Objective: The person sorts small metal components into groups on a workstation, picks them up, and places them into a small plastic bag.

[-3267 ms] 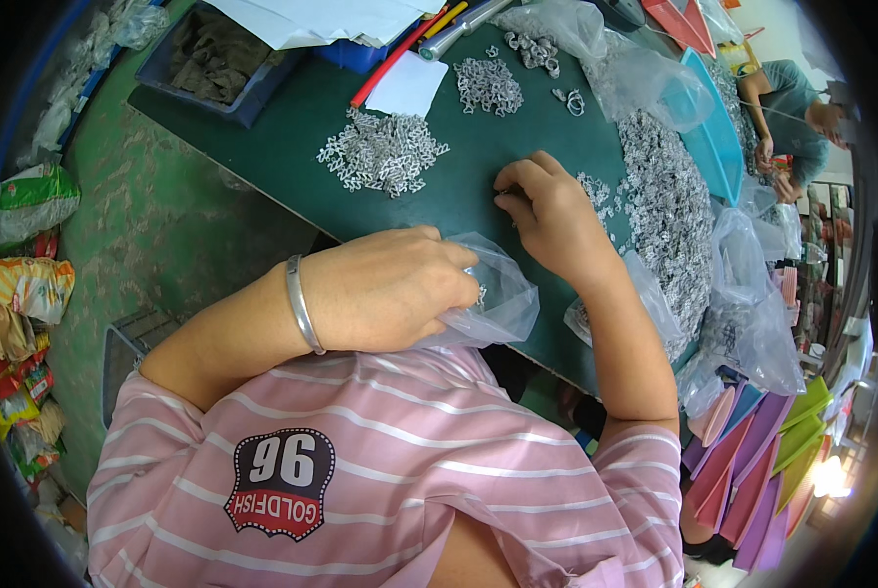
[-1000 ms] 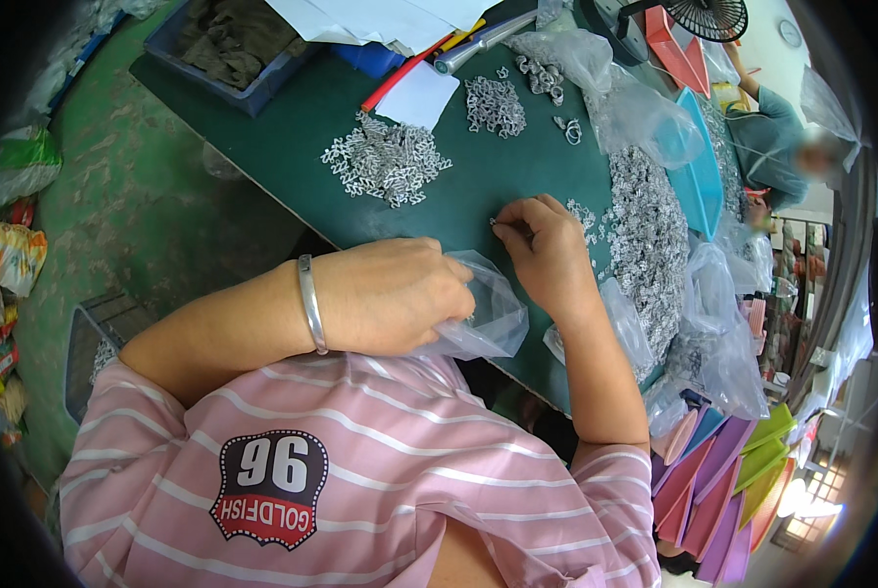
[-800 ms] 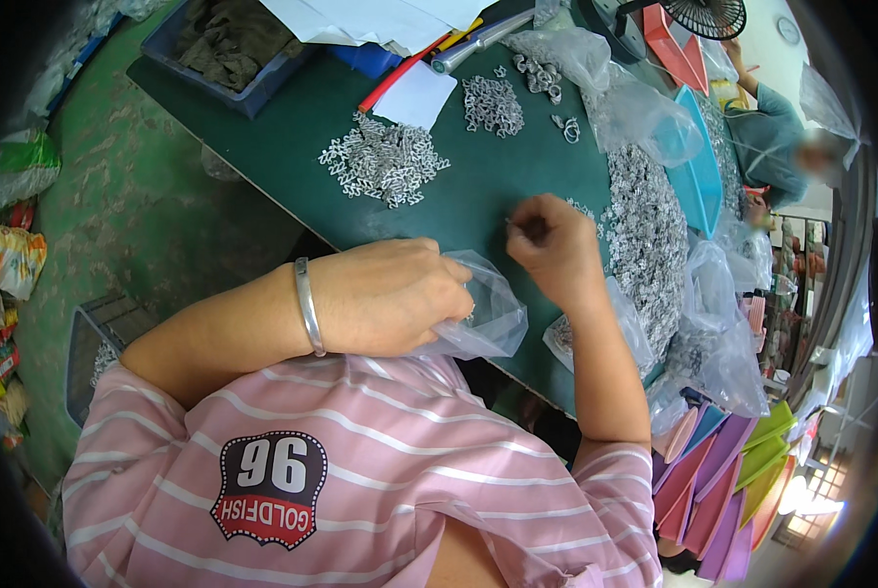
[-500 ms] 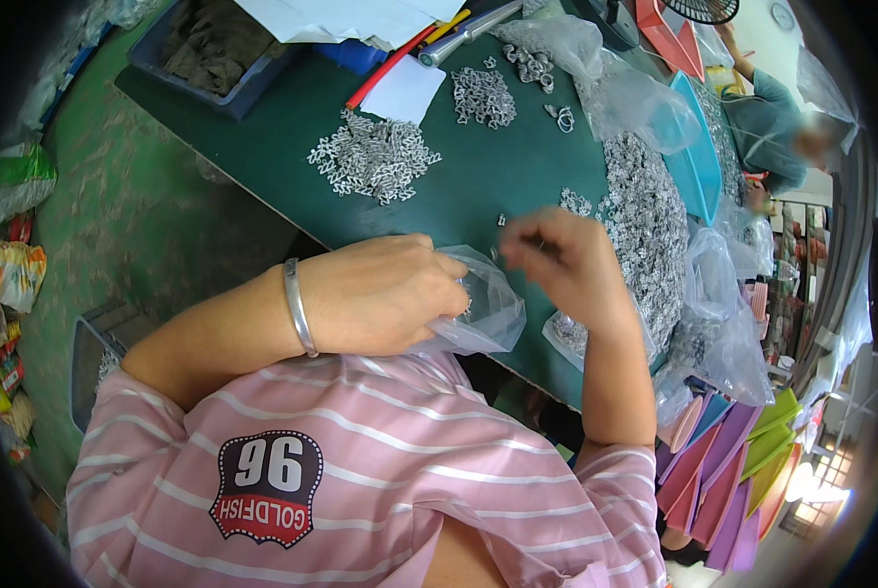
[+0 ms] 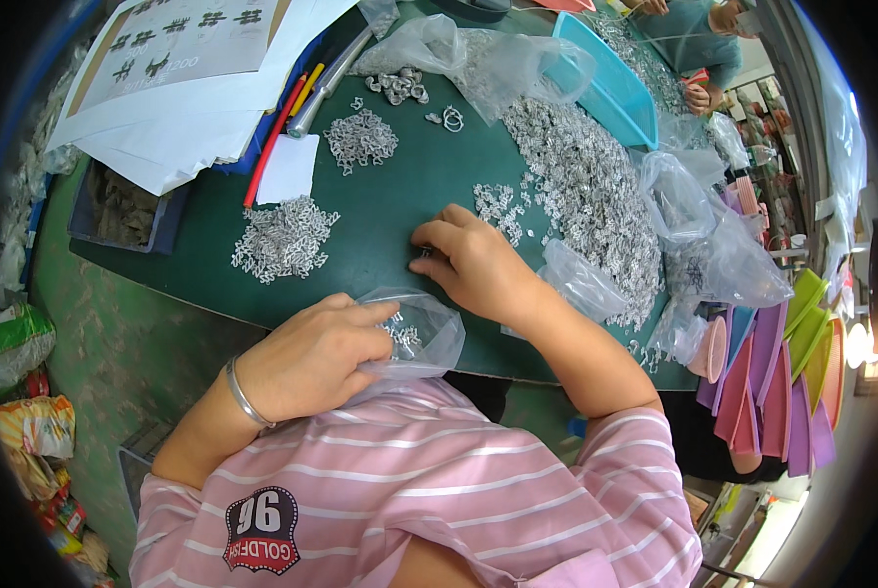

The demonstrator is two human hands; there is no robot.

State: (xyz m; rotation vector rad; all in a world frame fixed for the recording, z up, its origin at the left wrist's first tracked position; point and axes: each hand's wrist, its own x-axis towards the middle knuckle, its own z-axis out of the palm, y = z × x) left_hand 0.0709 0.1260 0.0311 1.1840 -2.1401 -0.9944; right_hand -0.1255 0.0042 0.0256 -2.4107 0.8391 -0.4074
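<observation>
At the table's near edge, my left hand (image 5: 316, 348) grips the side of a clear plastic bag (image 5: 439, 328), its mouth gaping. Small silvery metal pieces (image 5: 402, 338) lie inside it. Just beyond the bag, my right hand (image 5: 473, 260) is low over the green tabletop, thumb and forefinger pinched around a tiny metal piece (image 5: 425, 253), whose shape is mostly hidden. A small scatter of metal pieces (image 5: 498, 208) lies beyond that hand, beside a large heap of them (image 5: 591, 181).
Two smaller metal piles (image 5: 284, 240) (image 5: 360, 137) sit left on the table. A turquoise tray (image 5: 615, 93), plastic bags (image 5: 694, 216) and colourful bins (image 5: 772, 363) stand right. Papers (image 5: 179, 78), pens (image 5: 297, 103) and a dark crate (image 5: 125, 211) are far left. Another person's hand (image 5: 699, 96) works at the far right.
My view has turned, so the table appears shifted left. My right hand has come down from above the table to its surface. The left hand still holds the bag.
</observation>
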